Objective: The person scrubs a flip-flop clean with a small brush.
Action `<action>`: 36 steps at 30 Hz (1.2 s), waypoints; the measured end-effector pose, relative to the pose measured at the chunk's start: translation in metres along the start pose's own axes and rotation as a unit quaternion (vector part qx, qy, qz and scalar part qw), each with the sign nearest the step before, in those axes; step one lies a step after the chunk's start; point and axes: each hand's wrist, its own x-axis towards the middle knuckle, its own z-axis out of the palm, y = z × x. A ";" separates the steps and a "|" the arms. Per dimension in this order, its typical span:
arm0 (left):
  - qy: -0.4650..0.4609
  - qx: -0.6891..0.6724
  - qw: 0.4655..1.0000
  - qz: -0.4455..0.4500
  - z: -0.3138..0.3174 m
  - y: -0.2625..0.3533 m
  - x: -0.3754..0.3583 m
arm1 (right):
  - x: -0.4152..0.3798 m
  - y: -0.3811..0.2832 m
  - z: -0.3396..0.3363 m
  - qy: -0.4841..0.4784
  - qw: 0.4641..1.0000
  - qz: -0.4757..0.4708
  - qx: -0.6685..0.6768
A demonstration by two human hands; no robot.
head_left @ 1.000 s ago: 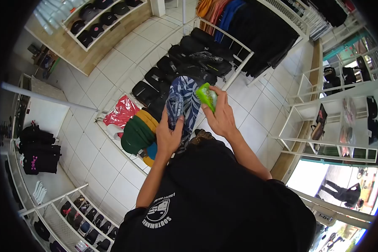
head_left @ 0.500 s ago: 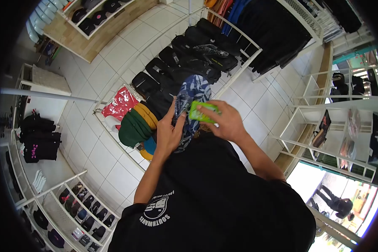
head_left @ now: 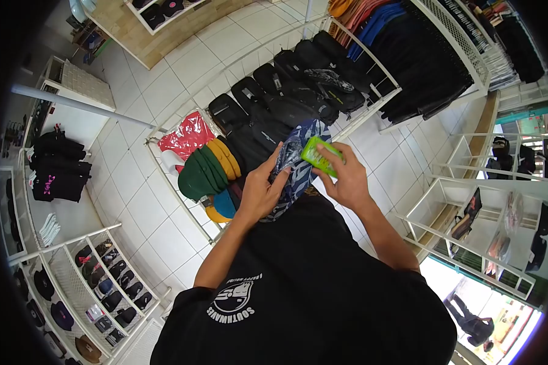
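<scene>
A blue cap with a pale leaf-like pattern [head_left: 305, 173] is held up in front of the black shirt. My left hand [head_left: 263, 190] is closed on the cap's left side, where something clear and shiny like plastic shows. In my right hand [head_left: 349, 178] is a bright green packet [head_left: 320, 156], gripped between thumb and fingers against the cap's right side. Its lettering is too small to read. Behind the cap, black bags [head_left: 268, 128] lie in rows on a white-framed rack [head_left: 182, 204].
Green beanies [head_left: 201, 173], mustard beanies [head_left: 226, 159] and a red plastic-wrapped item [head_left: 187, 135] lie on the rack's left end. Cap shelves [head_left: 73, 286] stand at lower left, wire shelves [head_left: 463, 225] at right. A person [head_left: 470, 319] is outside at lower right.
The view has shifted, so the rack and bags appear farther right. Both hands, the cap and the green packet also appear farther right, and the packet is tilted more steeply.
</scene>
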 end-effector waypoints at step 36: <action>0.022 0.023 0.999 0.030 0.000 -0.014 -0.001 | -0.024 0.005 0.008 -0.116 0.991 -0.054 0.026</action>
